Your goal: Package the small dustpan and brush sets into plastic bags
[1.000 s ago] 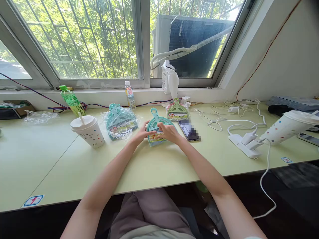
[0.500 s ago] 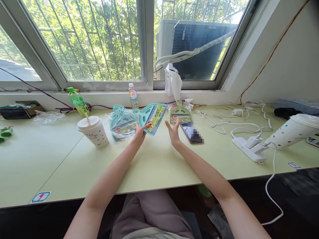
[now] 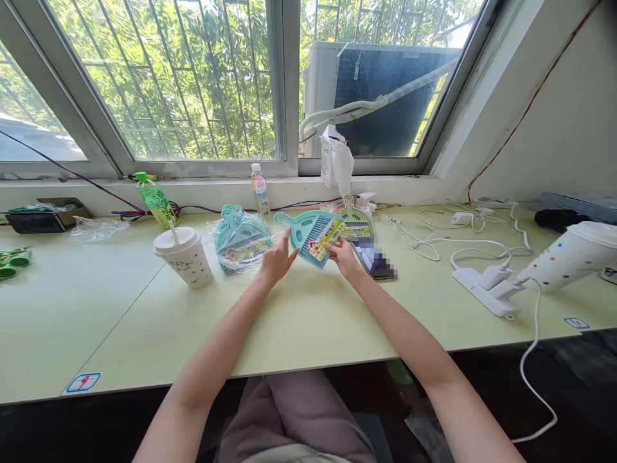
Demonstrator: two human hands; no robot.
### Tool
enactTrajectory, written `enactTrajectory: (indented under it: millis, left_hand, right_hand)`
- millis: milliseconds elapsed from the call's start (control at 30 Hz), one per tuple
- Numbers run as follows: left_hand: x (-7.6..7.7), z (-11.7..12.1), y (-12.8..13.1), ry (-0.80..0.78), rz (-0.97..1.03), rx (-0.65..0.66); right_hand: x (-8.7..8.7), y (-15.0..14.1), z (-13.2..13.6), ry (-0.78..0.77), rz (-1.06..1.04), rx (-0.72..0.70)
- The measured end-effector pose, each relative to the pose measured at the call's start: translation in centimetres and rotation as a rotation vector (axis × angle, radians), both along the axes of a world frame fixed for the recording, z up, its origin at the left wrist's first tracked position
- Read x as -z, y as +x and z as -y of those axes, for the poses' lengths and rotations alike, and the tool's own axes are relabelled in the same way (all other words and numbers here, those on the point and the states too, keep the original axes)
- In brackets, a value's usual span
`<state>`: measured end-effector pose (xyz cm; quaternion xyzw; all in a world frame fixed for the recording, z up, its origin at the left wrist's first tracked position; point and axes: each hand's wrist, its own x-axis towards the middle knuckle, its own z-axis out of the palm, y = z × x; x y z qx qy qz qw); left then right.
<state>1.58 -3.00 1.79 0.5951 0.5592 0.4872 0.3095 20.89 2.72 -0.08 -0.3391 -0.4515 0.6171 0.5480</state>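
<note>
A small teal dustpan-and-brush set (image 3: 308, 235) with a yellow label is held above the table, its handle pointing left. My right hand (image 3: 345, 258) pinches its lower right edge by the label. Beside the other edge, my left hand (image 3: 277, 258) has its fingers apart; whether a fingertip touches the set I cannot tell. Behind my left hand lie teal dustpan sets (image 3: 241, 241) in clear plastic wrap. A green and pink dustpan set (image 3: 355, 217) rests on the table behind my right hand, partly covered by the held one.
A paper cup with a straw (image 3: 184, 257) stands left, a phone (image 3: 373, 258) lies near my right hand. Bottles (image 3: 155, 200) and a tissue pack (image 3: 335, 157) are by the window. A power strip (image 3: 484, 292), cables and a tilted white cup (image 3: 569, 257) are at right.
The teal dustpan set has passed from my left hand to my right and shifted right. My left hand has let go and opened; my right hand has closed on the set's edge.
</note>
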Motion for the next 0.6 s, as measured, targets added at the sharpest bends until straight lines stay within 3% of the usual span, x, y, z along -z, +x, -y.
enactTrajectory:
  millis: [100, 200, 267, 400, 500, 600]
  left_hand:
    - [0.0, -0.3, -1.7, 0.147, -0.318, -0.147]
    - [-0.1, -1.0, -3.5, 0.248, -0.417, -0.323]
    - [0.0, -1.3, -4.6, 0.233, -0.444, -0.395]
    - [0.6, -1.7, -5.7, 0.045, -0.562, -0.408]
    - [0.9, -1.6, -5.5, 0.049, -0.608, -0.384]
    - [0.7, -1.5, -5.0, 0.035, -0.777, -0.409]
  right_hand:
    - [0.1, 0.9, -0.8, -0.01, -0.029, 0.054]
    - [0.5, 1.5, -1.5, -0.036, -0.061, 0.083]
    - [0.8, 1.8, -2.0, -0.036, -0.074, 0.094]
    - [1.2, 1.9, -2.4, -0.041, -0.105, 0.09]
    - [1.1, 1.9, -2.3, -0.058, -0.091, 0.077]
    - [0.9, 1.9, -2.0, -0.078, -0.059, 0.074]
